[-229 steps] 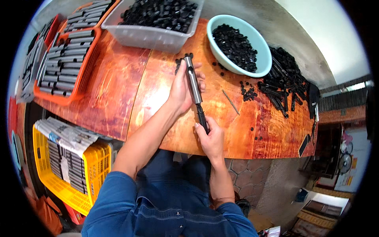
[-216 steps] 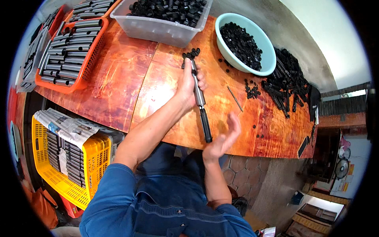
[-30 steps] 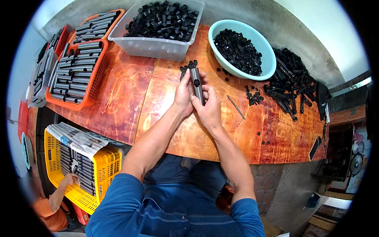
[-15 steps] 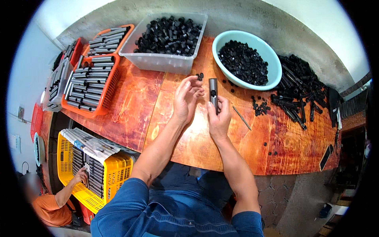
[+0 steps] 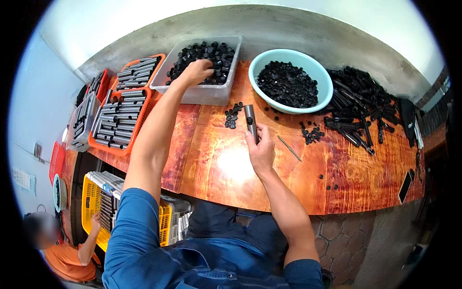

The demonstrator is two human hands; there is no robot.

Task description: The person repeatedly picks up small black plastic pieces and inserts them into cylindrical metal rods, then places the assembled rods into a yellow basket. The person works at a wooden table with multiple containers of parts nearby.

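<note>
My right hand (image 5: 260,147) grips a short grey metal tube (image 5: 250,118), holding it upright over the orange wooden table (image 5: 221,164). My left hand (image 5: 196,72) reaches far forward into a clear plastic bin (image 5: 192,94) full of small black parts, its fingers curled down among them; whether it holds one is hidden. A little cluster of black caps (image 5: 232,115) lies on the table just left of the tube.
A teal bowl (image 5: 291,108) of black caps sits behind the tube. Black rods (image 5: 358,111) are heaped at the right. Orange trays (image 5: 120,118) of grey tubes stand at the left, a yellow crate (image 5: 94,202) below. A thin metal pin (image 5: 289,148) lies nearby. A person in orange crouches lower left.
My left hand left the tube and stretched forward into the clear bin. My right hand now holds the tube alone, a little further left.
</note>
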